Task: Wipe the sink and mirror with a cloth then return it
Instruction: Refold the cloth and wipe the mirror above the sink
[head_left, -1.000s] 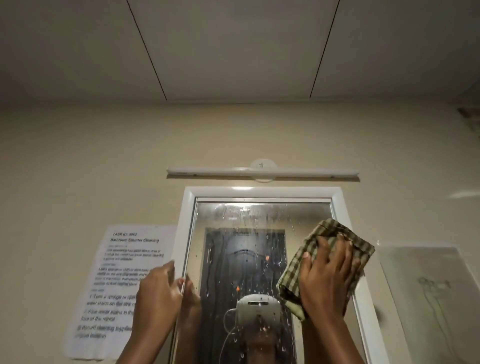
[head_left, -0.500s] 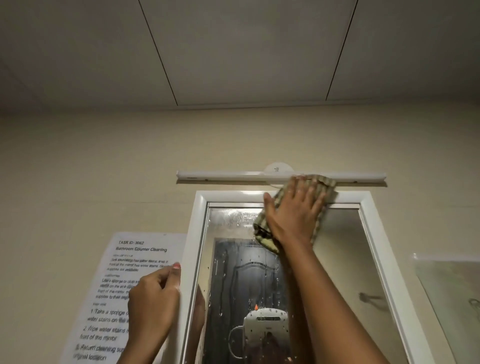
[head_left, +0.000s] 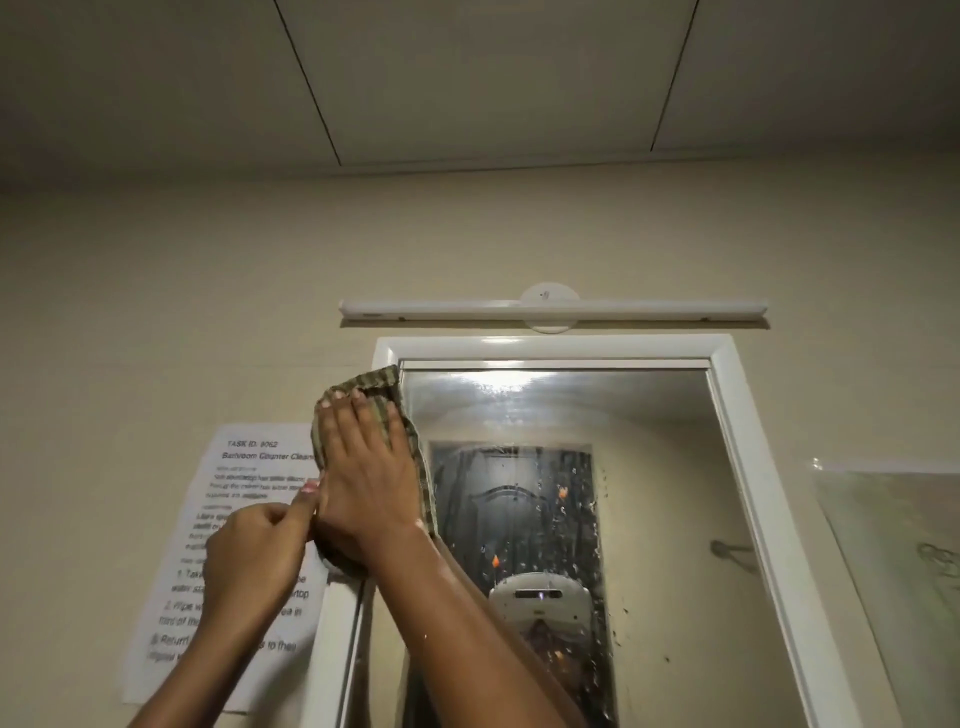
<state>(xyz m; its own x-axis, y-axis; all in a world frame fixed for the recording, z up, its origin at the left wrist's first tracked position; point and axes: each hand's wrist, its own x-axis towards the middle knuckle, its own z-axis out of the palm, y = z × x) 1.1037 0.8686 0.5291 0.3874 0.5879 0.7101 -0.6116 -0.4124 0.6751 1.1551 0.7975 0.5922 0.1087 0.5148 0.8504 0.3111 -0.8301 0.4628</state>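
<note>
A: Where is the cloth (head_left: 371, 387)?

B: High on the left side of the mirror (head_left: 649, 467), over the white frame (head_left: 550, 345) near its upper left corner. It is a checked green and tan cloth, bunched, with one edge hanging down along the glass.

A: Which of the hands has it?

B: The right hand (head_left: 366, 478). It lies flat on the cloth, fingers spread and pointing up, pressing the cloth against the frame and the edge of the glass. The palm is open rather than curled around it.

A: And the left hand (head_left: 257, 553)?

B: It is just beside the right wrist, loosely curled, thumb raised and touching the lower end of the cloth. I cannot tell whether it pinches the fabric.

A: What does the glass look like?

B: Water drops and streaks cover the middle and lower part; the top band is smeared. A dark door shows in the reflection.

A: Anything around it?

B: A long white lamp (head_left: 553, 309) sits above the frame, and a printed sheet (head_left: 244, 467) is stuck on the wall to the left, partly behind the left forearm.
</note>
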